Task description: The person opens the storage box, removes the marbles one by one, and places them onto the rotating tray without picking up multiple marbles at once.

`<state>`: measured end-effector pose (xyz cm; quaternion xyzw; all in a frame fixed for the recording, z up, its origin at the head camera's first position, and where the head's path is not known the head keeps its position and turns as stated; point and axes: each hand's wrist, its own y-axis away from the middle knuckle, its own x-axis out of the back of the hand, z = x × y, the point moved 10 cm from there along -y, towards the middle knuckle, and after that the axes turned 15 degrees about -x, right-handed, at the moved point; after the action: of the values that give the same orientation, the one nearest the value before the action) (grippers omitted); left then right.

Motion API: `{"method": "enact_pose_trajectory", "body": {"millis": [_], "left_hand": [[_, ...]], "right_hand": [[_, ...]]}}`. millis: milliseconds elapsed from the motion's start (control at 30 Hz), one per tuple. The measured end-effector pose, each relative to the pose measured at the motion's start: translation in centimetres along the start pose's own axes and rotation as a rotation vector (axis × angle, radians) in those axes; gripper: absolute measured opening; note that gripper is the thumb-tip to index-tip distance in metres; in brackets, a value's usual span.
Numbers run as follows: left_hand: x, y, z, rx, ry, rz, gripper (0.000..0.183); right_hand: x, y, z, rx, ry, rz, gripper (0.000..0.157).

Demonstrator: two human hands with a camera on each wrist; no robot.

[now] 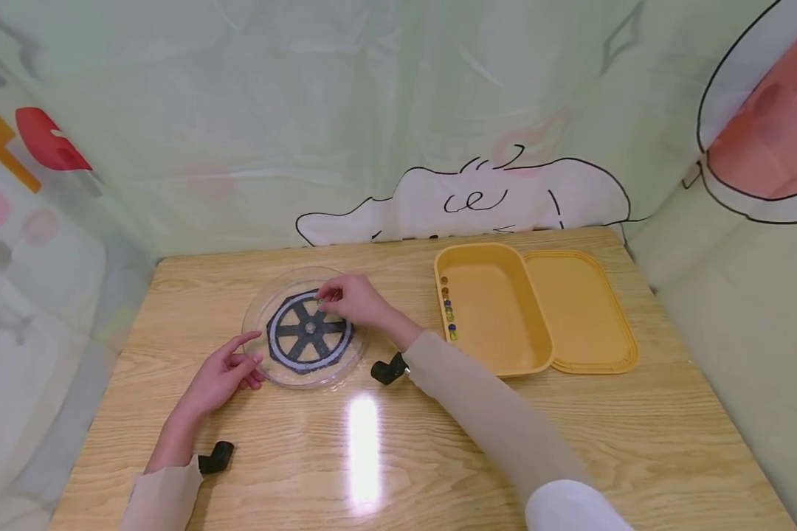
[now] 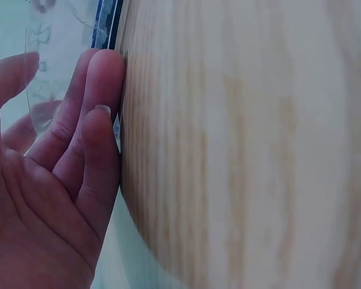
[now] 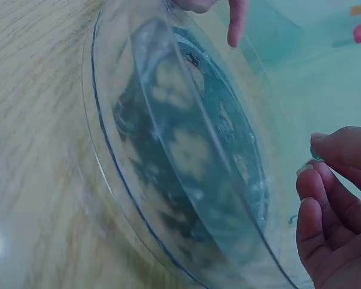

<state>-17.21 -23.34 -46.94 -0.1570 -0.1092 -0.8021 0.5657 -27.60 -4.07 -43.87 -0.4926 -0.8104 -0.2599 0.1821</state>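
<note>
A clear round dish (image 1: 251, 313) stands on the left half of the table, with a black six-spoked wheel shape (image 1: 311, 330) and a pale ring inside its outline. Over the wheel's upper right part, my right hand (image 1: 355, 301) pinches a small green glass bead (image 3: 316, 154) between thumb and fingertips. My left hand (image 1: 222, 375) rests at the dish's near left side. Its index finger reaches over the rim, and in the left wrist view the other fingers (image 2: 105, 78) lie extended against the dish's side, low by the tabletop.
An orange-yellow plastic box (image 1: 494, 310) stands right of the dish, with several small coloured beads (image 1: 449, 313) lined up along its left side. Its matching lid (image 1: 581, 313) lies to the right, partly under the box. A printed curtain (image 1: 372, 133) hangs behind the table.
</note>
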Motion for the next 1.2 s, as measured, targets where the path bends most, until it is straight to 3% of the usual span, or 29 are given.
{"method": "enact_pose_trajectory", "body": {"millis": [200,367,433,600,700,867,1033,1200], "left_hand": [[0.2,-0.1,-2.3,-0.016,-0.006,0.004,0.050],[0.2,-0.1,-2.9,-0.027,-0.016,0.010,0.051],[0.2,-0.1,-2.8,-0.030,-0.012,0.009,0.051],[0.0,0.1,-0.3,-0.022,0.011,-0.001,0.049],[-0.1,0.2,0.7,-0.010,0.018,-0.003,0.048],[0.0,0.1,-0.8,-0.003,0.034,0.003,0.049],[0.2,0.0,-2.5,-0.014,0.004,0.006,0.051],[0.3,0.0,-2.7,-0.028,0.003,0.010,0.051]], "right_hand": [[-0.6,-0.1,0.1,-0.027,-0.001,-0.006,0.013],[-0.5,-0.1,0.0,-0.022,-0.014,-0.010,0.018],[-0.3,0.0,-0.1,-0.024,-0.020,-0.010,0.019],[1.0,0.4,-0.3,-0.023,-0.017,0.020,0.020],[2.7,0.7,-0.2,-0.016,-0.001,0.060,0.020],[6.7,1.4,1.0,-0.039,0.003,0.148,0.018],[11.0,2.1,3.9,-0.114,-0.030,0.221,0.017],[14.9,3.0,7.4,-0.147,-0.069,0.286,0.016]]}}
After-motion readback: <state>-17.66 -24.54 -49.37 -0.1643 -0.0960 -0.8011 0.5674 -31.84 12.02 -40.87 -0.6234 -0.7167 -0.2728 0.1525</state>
